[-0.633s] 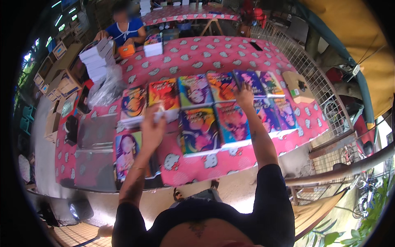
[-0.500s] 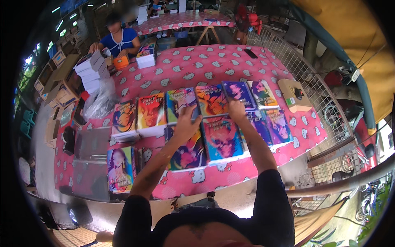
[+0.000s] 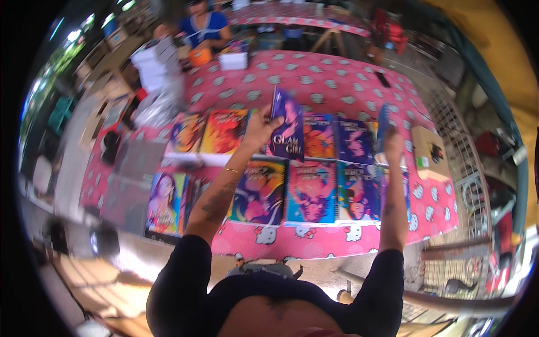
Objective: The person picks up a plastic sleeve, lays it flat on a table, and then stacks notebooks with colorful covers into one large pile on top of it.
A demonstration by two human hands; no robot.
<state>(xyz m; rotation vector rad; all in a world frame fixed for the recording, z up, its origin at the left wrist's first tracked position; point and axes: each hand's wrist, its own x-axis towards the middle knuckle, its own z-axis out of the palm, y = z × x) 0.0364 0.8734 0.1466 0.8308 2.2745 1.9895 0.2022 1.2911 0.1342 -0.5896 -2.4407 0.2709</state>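
My left hand [image 3: 260, 132] grips a purple booklet [image 3: 288, 128] by its left edge and holds it tilted up above the back row of booklet stacks. At the right end of that row, my right hand [image 3: 393, 145] is closed on a blue-edged booklet [image 3: 384, 126] raised on edge, its cover turned from view and blurred. Still lying in the back row are an orange-red booklet [image 3: 224, 132] and a dark blue one [image 3: 355, 139]. Nearer me lie a pink and blue booklet [image 3: 310, 194], a dark one with a yellow swirl [image 3: 259, 194] and a blue-purple one [image 3: 359, 191].
A pink patterned cloth [image 3: 331, 73] covers the table. Left are a booklet with a long-haired figure [image 3: 167, 196], crumpled clear plastic [image 3: 159, 106] and white stacks [image 3: 152, 67]. A cardboard box [image 3: 431, 154] stands right, a phone [image 3: 383, 79] beyond. Someone in blue [image 3: 203, 31] sits across.
My left hand has lifted the purple booklet off the row. The right hand has moved rightward and raised a booklet at the row's end. The whole view has shifted.
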